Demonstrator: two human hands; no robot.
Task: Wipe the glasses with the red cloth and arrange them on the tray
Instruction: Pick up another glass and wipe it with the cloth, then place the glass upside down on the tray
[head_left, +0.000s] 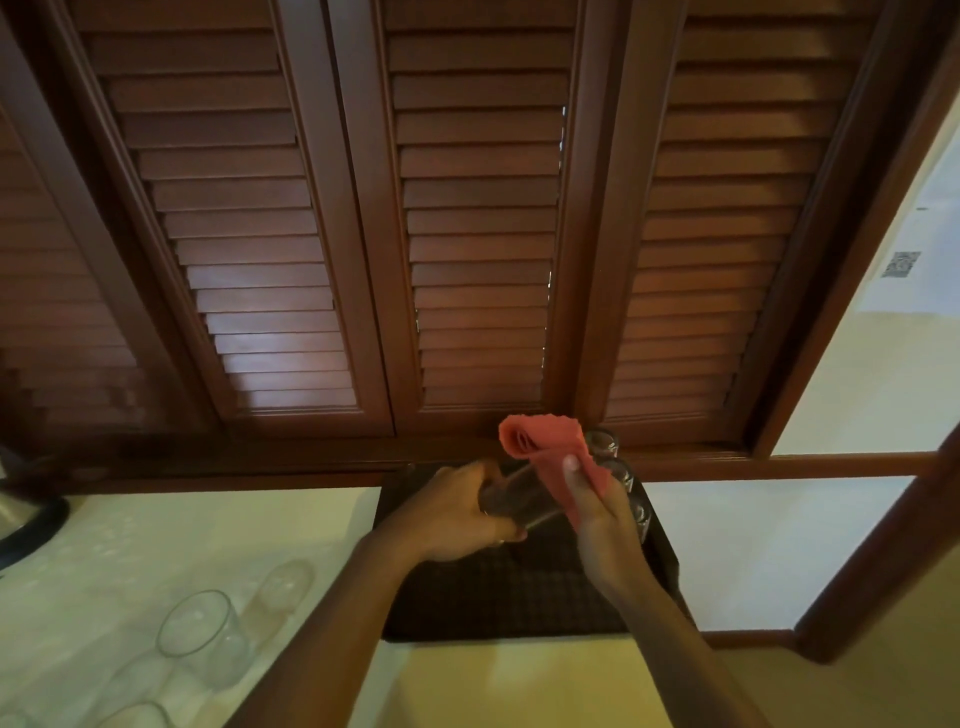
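The glass (511, 501) in the left hand (457, 514) is hard to make out: clear, blurred, lying roughly on its side over the tray (498, 597), its far end hidden under the cloth (550, 449). The left hand is wrapped around its near end. The right hand (597, 512) pinches the red cloth, thumb on top, and the cloth's upper part is bunched into a loose roll above the glass.

Behind the right hand, at the tray's far right edge, clear glasses (618, 470) stand in a row; about three can be counted, mostly hidden by the hand and cloth. The rest of the dark tray is bare where it shows, though both forearms cover part of it.

On the pale table (130, 545) to the left, one glass (200, 636) stands plainly, another (283, 587) behind it is faint, and at least two more are cut off by the bottom edge. A dark object (26, 519) at far left is cut off. Brown shutters (467, 234) fill the background.
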